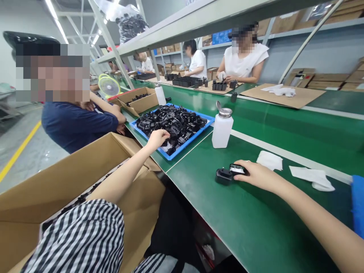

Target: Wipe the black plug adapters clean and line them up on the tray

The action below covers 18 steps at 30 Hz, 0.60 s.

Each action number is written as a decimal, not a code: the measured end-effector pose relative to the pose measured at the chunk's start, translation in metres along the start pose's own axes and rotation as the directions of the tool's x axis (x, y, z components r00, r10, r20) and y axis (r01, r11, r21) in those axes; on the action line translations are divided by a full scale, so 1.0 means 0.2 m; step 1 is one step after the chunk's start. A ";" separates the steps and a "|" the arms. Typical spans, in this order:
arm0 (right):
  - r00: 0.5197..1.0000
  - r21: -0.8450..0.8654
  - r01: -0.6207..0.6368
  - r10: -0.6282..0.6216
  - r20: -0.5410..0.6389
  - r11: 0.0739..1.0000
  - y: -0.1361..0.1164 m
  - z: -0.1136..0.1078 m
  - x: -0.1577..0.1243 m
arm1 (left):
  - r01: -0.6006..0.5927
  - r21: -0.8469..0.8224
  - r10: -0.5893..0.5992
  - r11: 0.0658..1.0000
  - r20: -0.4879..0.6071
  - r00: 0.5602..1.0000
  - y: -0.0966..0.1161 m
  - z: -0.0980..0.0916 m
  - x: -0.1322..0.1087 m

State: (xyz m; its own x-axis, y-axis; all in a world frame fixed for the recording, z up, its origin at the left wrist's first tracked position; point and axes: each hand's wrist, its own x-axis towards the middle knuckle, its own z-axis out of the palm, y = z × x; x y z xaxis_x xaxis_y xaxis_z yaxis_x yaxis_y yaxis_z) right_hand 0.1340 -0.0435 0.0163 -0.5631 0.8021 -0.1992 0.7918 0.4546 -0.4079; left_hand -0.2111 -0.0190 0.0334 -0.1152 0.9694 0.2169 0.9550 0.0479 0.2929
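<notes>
Cardboard forms the walls of a large open box (71, 170) beside the person's left arm; beyond it is a co-worker in a dark blue shirt (76, 127). Next comes a smaller carton (149, 101) with dark pieces inside. The left hand (157, 139) reaches over the near edge of a blue tray (193, 140), thumb and fingertips drawn close together at the heaped black parts (173, 123); whether they pinch one cannot be told. Behind the tray stands a white bottle (160, 95). Right of the tray, a second bottle (222, 132) stands upright, its metal lid tipped up. Farther along the green table (270, 220), a loose black piece (224, 176) lies just beside an open black housing (238, 169), pale inside, which the right hand (257, 173) holds between thumb and fingers. Near that hand lies a folded white cloth (269, 160), then another white cloth (313, 177), and a blue object (357, 204) at the right edge.
</notes>
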 end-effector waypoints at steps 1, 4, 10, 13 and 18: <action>1.000 0.040 -0.003 0.002 0.021 0.999 0.00 -0.01 -0.01 | 0.028 -0.037 -0.028 0.999 0.009 1.000 0.00 0.00 0.00; 0.997 0.135 -0.064 0.059 0.041 0.989 0.03 -0.05 -0.03 | 0.088 -0.088 -0.083 0.992 0.061 0.995 0.00 0.02 0.00; 0.991 0.178 -0.098 0.112 -0.069 0.979 0.08 -0.07 -0.06 | 0.147 -0.115 -0.137 0.982 0.089 0.987 -0.01 0.05 0.00; 0.991 0.179 -0.091 0.108 -0.083 0.980 0.09 -0.06 -0.06 | 0.144 -0.114 -0.140 0.983 0.042 0.989 0.01 0.05 0.01; 0.992 0.163 -0.069 0.086 -0.097 0.984 0.09 -0.06 -0.05 | -0.051 0.039 0.048 0.998 0.076 0.996 0.07 0.06 0.06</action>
State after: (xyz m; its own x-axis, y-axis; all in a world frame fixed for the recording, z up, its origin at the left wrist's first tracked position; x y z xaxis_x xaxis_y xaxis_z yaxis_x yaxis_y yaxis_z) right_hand 0.1563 -0.0388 0.0216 -0.4677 0.8717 -0.1463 0.7796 0.3289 -0.5329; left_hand -0.1952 -0.0035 0.0302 -0.0482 0.9861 0.1590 0.9695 0.0080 0.2448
